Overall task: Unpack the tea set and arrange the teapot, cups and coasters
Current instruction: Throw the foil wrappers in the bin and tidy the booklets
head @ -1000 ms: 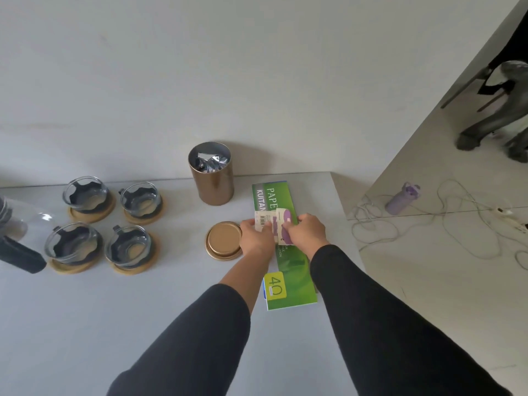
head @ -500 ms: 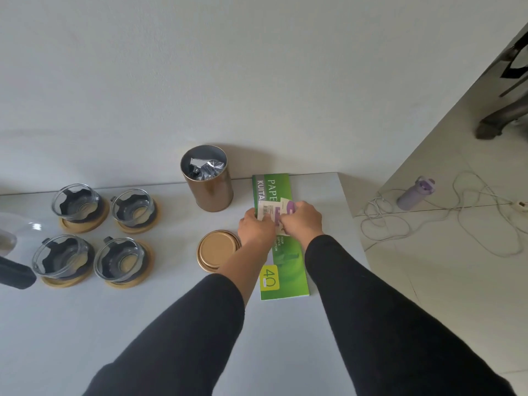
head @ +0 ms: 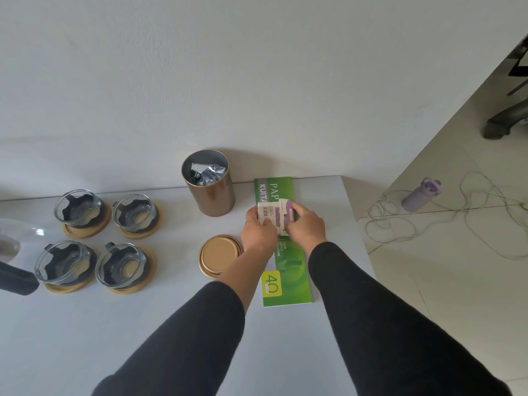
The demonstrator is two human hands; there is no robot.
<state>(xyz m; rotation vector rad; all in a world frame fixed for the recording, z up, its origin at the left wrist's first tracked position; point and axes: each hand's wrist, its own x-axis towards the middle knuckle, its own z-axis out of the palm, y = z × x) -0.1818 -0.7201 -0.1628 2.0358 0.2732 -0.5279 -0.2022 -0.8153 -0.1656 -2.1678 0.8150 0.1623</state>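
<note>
At far left the teapot [head: 11,247] sits at the counter [head: 143,324] edge beside four cups [head: 94,238] already on coasters [head: 87,225], so arranging looks nearly done. Further right, left hand [head: 258,234] and right hand [head: 305,225] both pinch a small packet [head: 275,214] over a green booklet [head: 285,270]; next probably setting it down.

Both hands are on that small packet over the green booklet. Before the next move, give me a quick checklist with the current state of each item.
1. Small packet held by both the left hand and right hand: ok.
2. Four cups each sitting on a coaster: ok.
3. Tin upright, lid off beside it: ok.
4. Teapot fully in place: cannot tell, cut off at the left edge.
5. Packet opened: cannot tell.
</note>
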